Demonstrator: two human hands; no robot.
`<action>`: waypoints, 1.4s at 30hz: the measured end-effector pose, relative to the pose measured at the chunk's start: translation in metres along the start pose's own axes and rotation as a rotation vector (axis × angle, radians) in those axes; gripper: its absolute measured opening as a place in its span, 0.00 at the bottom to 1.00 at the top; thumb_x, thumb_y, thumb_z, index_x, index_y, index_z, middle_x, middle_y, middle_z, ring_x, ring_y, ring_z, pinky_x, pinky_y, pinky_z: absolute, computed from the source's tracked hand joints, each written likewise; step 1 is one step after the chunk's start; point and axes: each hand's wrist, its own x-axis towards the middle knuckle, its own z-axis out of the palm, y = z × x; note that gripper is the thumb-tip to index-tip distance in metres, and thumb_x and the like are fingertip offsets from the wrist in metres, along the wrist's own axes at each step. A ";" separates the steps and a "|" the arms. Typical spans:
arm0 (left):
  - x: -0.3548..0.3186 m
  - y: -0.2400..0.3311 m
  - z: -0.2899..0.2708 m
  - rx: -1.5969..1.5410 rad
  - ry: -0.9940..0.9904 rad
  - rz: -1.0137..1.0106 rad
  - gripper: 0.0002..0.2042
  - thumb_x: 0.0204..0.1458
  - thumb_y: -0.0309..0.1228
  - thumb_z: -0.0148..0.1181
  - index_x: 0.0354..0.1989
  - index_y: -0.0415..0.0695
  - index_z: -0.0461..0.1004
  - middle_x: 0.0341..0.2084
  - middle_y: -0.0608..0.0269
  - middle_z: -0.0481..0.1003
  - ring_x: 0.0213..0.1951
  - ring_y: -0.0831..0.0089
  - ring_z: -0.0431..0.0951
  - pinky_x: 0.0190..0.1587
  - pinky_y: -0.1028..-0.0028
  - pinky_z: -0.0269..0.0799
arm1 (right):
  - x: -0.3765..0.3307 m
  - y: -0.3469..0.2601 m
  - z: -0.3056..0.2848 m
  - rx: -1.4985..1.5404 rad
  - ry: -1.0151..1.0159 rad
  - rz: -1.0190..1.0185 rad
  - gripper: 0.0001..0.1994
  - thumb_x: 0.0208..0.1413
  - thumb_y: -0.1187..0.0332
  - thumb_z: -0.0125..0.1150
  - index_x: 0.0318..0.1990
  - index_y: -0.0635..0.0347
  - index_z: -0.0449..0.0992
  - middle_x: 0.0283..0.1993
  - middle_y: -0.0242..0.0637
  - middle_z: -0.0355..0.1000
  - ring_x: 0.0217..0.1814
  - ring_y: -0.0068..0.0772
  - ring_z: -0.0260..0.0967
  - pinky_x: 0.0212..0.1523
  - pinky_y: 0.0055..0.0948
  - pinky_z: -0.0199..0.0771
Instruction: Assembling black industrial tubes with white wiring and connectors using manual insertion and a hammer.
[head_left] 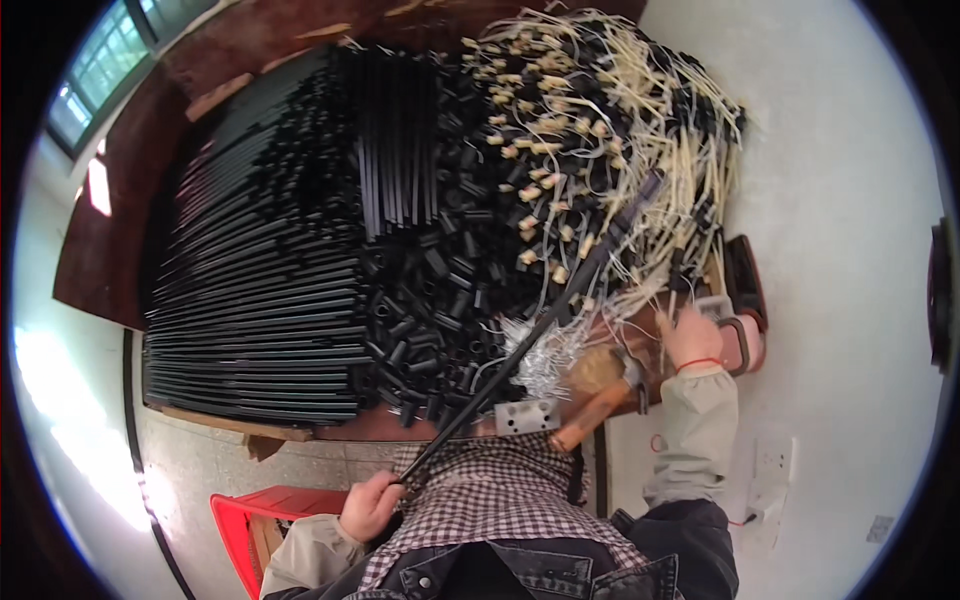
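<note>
My left hand (370, 507) is closed round the lower end of a long thin black rod (530, 343). The rod slants up and to the right, across the table's front edge and over the heap of parts, with a thicker dark end (640, 200) on top of the wires. At the right end of the table, my right hand (692, 337) is slightly blurred, its fingers drawn together at the lower edge of a pile of cream-coloured wires (700, 170). What it grips cannot be made out. Beside it is a pink device with a handle (742, 345).
Many black rods (260, 320) lie stacked at the left, flat black strips (397, 150) behind. Short black sleeves (440, 290) fill the middle. A hammer (600, 408) and a drilled metal block (527, 417) lie at the front edge. A red plastic container (235, 520) stands lower left.
</note>
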 end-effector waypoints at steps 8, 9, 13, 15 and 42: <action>0.090 0.181 -0.064 -0.457 0.065 0.338 0.11 0.57 0.26 0.38 0.46 0.36 0.61 0.12 0.67 0.66 0.08 0.82 0.56 0.12 0.83 0.50 | -0.033 0.000 0.023 1.695 -0.208 -0.195 0.14 0.61 0.61 0.44 0.44 0.61 0.71 0.18 0.29 0.62 0.17 0.19 0.53 0.18 0.19 0.53; 0.116 0.201 -0.075 -0.425 0.091 0.275 0.10 0.56 0.25 0.40 0.45 0.39 0.62 0.19 0.65 0.69 0.10 0.83 0.58 0.14 0.83 0.54 | -0.046 -0.012 0.014 1.676 -0.147 -0.211 0.15 0.61 0.62 0.44 0.47 0.61 0.69 0.18 0.26 0.60 0.17 0.16 0.51 0.17 0.17 0.49; 0.262 0.216 -0.113 0.519 0.599 0.428 0.11 0.54 0.33 0.49 0.37 0.36 0.68 0.26 0.54 0.75 0.25 0.62 0.74 0.30 0.67 0.73 | -0.084 -0.042 0.006 1.671 -0.106 -0.290 0.19 0.61 0.64 0.43 0.57 0.62 0.64 0.17 0.24 0.58 0.15 0.14 0.46 0.17 0.15 0.45; 0.309 0.223 -0.107 0.794 0.577 0.140 0.10 0.51 0.31 0.53 0.34 0.35 0.69 0.27 0.50 0.75 0.30 0.54 0.76 0.37 0.62 0.74 | -0.101 -0.048 -0.003 1.795 -0.221 -0.482 0.21 0.61 0.66 0.43 0.60 0.63 0.60 0.15 0.25 0.57 0.14 0.14 0.44 0.15 0.15 0.44; 0.066 0.164 -0.001 -0.111 -0.017 0.938 0.05 0.47 0.17 0.49 0.28 0.39 0.72 0.25 0.56 0.73 0.19 0.72 0.69 0.21 0.78 0.67 | -0.137 -0.122 -0.038 1.934 -1.031 -0.934 0.30 0.61 0.48 0.43 0.57 0.68 0.62 0.54 0.50 0.66 0.49 0.40 0.68 0.52 0.34 0.67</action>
